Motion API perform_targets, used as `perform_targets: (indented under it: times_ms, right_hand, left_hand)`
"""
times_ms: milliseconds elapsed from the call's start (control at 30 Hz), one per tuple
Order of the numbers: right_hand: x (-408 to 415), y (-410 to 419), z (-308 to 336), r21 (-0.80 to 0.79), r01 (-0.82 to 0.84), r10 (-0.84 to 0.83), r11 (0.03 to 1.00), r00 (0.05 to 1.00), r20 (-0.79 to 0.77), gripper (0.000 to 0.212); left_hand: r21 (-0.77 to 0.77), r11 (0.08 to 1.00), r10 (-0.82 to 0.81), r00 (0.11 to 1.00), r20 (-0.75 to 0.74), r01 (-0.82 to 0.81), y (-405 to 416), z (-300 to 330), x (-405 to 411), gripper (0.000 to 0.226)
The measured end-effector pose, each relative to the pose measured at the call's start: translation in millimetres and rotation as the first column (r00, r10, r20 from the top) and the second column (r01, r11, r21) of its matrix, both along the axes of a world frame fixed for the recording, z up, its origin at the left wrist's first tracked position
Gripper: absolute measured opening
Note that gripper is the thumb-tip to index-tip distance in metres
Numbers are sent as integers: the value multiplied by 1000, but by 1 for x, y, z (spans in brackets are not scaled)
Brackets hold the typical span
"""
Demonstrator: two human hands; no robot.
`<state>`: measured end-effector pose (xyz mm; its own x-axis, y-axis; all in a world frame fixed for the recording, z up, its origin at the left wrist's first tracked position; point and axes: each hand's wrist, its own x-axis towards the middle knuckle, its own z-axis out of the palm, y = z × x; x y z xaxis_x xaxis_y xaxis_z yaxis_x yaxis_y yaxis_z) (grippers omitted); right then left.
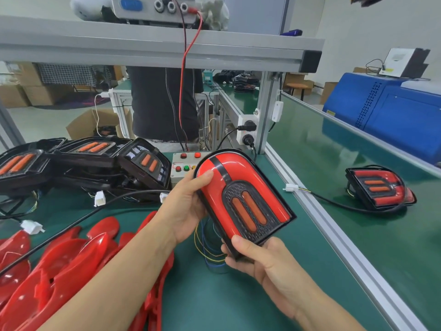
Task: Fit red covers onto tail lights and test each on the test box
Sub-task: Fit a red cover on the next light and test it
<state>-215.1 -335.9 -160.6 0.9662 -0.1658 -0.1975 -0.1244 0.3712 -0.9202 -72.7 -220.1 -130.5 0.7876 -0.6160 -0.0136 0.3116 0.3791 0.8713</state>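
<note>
I hold a tail light [243,199] with a red cover on it above the green bench, tilted with its rounded end away from me. My left hand [183,206] grips its left side, thumb lying on the red cover. My right hand [260,259] grips its near bottom edge, thumb on the black rim. Thin coloured wires [210,249] hang beneath it. The grey test box [181,168] with red and green buttons stands just behind. Several loose red covers [66,266] lie piled at the lower left.
Several uncovered black tail lights [90,158] are stacked at the back left with white connectors [99,198]. One covered tail light [379,187] lies on the conveyor belt [334,149] to the right. A person in dark clothes [162,103] stands behind the bench frame. A blue machine [393,115] sits far right.
</note>
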Motion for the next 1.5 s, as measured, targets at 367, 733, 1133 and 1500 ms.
perform_targets:
  times_ms: [367, 733, 1133, 1500]
  right_hand:
    - [-4, 3, 1, 0, -40, 40, 999, 999, -20, 41]
    - [-5, 3, -3, -6, 39, -39, 999, 999, -17, 45]
    - [-3, 6, -2, -32, 75, -76, 997, 997, -10, 46]
    - [-8, 11, -6, -23, 94, -94, 995, 995, -13, 48]
  left_hand:
    - [88, 979, 195, 962, -192, -181, -9, 0, 5, 19]
    - [135, 990, 41, 996, -80, -30, -2, 1, 5, 34]
    - [148, 979, 143, 990, -6, -141, -6, -4, 3, 36]
    - [186, 958, 237, 968, -79, -219, -11, -3, 1, 21]
